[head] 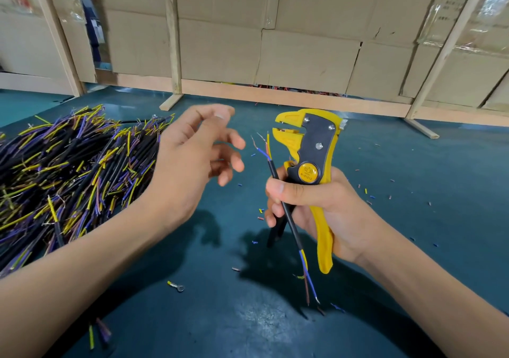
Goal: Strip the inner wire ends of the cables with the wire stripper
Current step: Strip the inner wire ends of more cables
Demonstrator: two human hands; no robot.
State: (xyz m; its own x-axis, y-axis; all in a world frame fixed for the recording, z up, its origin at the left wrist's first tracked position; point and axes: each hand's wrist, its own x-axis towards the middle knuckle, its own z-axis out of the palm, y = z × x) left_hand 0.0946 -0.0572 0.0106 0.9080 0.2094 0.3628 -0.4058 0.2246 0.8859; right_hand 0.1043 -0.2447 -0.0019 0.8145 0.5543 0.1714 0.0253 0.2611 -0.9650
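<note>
Right hand grips wire stripper and upright cable together | left hand fingers spread, empty, just left of cable's upper wire ends

A workshop: heaped cut cables, cardboard-and-timber partition.

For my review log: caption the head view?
Right hand grips yellow wire stripper and one black cable; left hand open.
</note>
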